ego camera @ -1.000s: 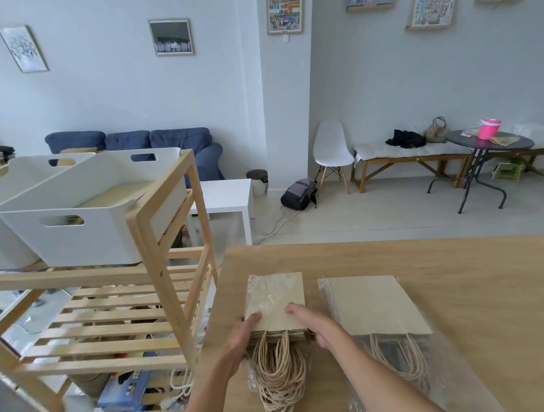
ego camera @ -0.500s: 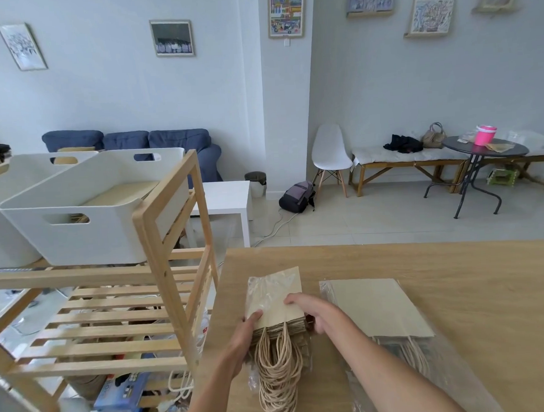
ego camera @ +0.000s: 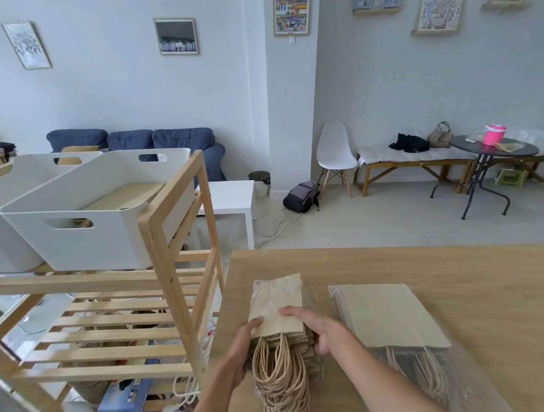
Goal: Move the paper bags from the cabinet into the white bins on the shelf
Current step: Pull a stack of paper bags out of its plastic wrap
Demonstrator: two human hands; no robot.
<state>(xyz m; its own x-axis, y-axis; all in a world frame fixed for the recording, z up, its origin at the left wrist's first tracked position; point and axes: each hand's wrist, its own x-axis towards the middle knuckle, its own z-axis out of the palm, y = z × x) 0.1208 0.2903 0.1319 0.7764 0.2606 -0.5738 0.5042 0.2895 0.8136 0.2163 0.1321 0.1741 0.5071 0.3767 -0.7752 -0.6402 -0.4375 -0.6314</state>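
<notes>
Left hand (ego camera: 241, 351) and right hand (ego camera: 319, 328) both grasp the stack of paper bags (ego camera: 279, 313) on the counter (ego camera: 459, 274), beside the shelf (ego camera: 158, 244) holding 2 white bins (ego camera: 84, 236)

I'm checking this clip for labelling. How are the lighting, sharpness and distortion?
Head view: soft, even daylight with faint shadows; wide-angle bending bows the wooden shelf posts; glare on the plastic wrap around the larger bag stack; both hands, left hand and right hand, look reasonably sharp.
</notes>
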